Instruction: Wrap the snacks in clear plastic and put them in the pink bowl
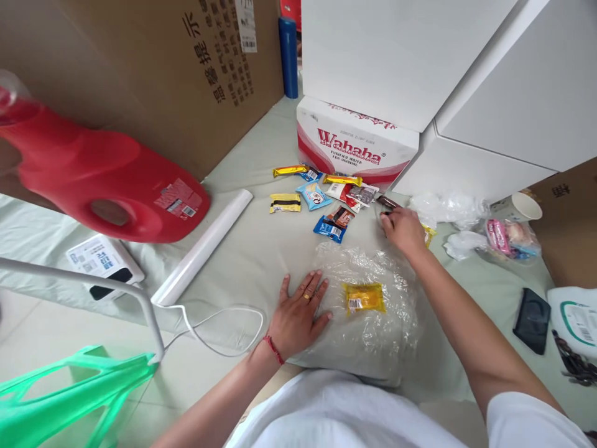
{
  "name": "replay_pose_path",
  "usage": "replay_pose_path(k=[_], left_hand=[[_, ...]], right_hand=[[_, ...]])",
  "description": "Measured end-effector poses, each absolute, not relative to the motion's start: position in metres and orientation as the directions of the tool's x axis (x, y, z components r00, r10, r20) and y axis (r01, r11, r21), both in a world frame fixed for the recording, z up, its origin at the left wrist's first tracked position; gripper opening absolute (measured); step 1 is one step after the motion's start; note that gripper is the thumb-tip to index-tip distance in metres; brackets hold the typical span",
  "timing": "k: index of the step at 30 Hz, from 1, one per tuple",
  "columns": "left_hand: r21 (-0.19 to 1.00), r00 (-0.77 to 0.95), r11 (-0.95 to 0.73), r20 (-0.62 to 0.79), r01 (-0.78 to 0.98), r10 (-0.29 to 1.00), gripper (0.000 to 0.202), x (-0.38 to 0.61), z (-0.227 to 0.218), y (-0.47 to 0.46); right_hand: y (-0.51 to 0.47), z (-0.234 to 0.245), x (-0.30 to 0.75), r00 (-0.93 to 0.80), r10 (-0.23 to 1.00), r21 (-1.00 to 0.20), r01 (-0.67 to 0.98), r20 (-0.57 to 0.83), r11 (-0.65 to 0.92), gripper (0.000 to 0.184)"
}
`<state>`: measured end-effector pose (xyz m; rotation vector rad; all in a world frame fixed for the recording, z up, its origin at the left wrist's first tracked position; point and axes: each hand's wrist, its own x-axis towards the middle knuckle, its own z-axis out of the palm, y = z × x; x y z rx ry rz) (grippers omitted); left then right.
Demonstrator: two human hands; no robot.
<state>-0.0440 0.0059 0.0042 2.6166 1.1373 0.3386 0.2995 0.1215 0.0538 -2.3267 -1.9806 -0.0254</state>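
Observation:
My left hand (298, 317) lies flat, fingers spread, on the left edge of a clear plastic bag (394, 336). A yellow-wrapped snack (364, 298) rests on that bag, right of my left hand. Further forward, my right hand (405, 231) is closed at a small dark-wrapped snack (388, 201), its fingertips partly hiding it. Beside my right wrist, another yellow wrapper (428, 234) shows in part. To the left lie several small snacks, among them a light blue packet (314, 195), a yellow packet (285, 203) and a blue-and-brown packet (334, 224).
A Wahaha water carton (357, 146) stands behind the snacks, against white cabinets (373, 50). At left are a red detergent bottle (121, 180), a white bar (205, 246) with a cable, and a green stool (79, 395). A paper cup (515, 207) and a phone (532, 320) lie at right.

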Motion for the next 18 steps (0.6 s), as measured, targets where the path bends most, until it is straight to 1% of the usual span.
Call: replay_pose_path(k=[2, 3, 5, 7, 10, 11, 13, 15, 18], left_hand=[[0.338, 0.662, -0.649, 0.091, 0.682, 0.744, 0.066, -0.044, 0.004, 0.006], [0.336, 0.661, -0.646, 0.085, 0.685, 0.746, 0.066, -0.043, 0.004, 0.006], [0.327, 0.658, -0.641, 0.074, 0.694, 0.749, 0.067, -0.043, 0.005, 0.005], [0.319, 0.656, -0.639, 0.064, 0.7, 0.752, 0.068, -0.043, 0.005, 0.005], [0.316, 0.658, -0.635, 0.046, 0.705, 0.752, 0.069, -0.044, 0.005, 0.005], [0.317, 0.658, -0.634, 0.04, 0.706, 0.752, 0.069, -0.044, 0.005, 0.005], [0.321, 0.657, -0.63, 0.033, 0.707, 0.753, 0.068, -0.044, 0.005, 0.005], [0.332, 0.658, -0.628, 0.03, 0.704, 0.752, 0.068, -0.044, 0.005, 0.005], [0.35, 0.662, -0.631, 0.04, 0.693, 0.749, 0.067, -0.044, 0.005, 0.005]], right_hand=[[0.144, 0.073, 0.284, 0.123, 0.985, -0.072, 0.991, 0.118, -0.115, 0.057], [0.16, 0.08, 0.275, 0.087, 0.984, -0.077, 0.994, 0.158, -0.075, 0.054], [0.195, 0.084, 0.255, -0.008, 0.976, -0.072, 0.997, 0.218, 0.025, 0.043], [0.227, 0.08, 0.237, -0.067, 0.981, -0.055, 0.995, 0.18, 0.078, 0.041], [0.254, 0.07, 0.222, -0.045, 0.999, -0.04, 0.998, 0.031, 0.047, 0.042], [0.255, 0.067, 0.22, -0.033, 0.999, -0.039, 0.999, 0.012, 0.033, 0.042], [0.242, 0.065, 0.223, -0.037, 0.998, -0.045, 0.998, 0.043, 0.039, 0.041], [0.215, 0.065, 0.233, -0.09, 0.993, -0.07, 0.993, 0.079, 0.096, 0.04], [0.163, 0.063, 0.261, -0.203, 0.978, -0.148, 0.967, 0.04, 0.207, 0.042]])
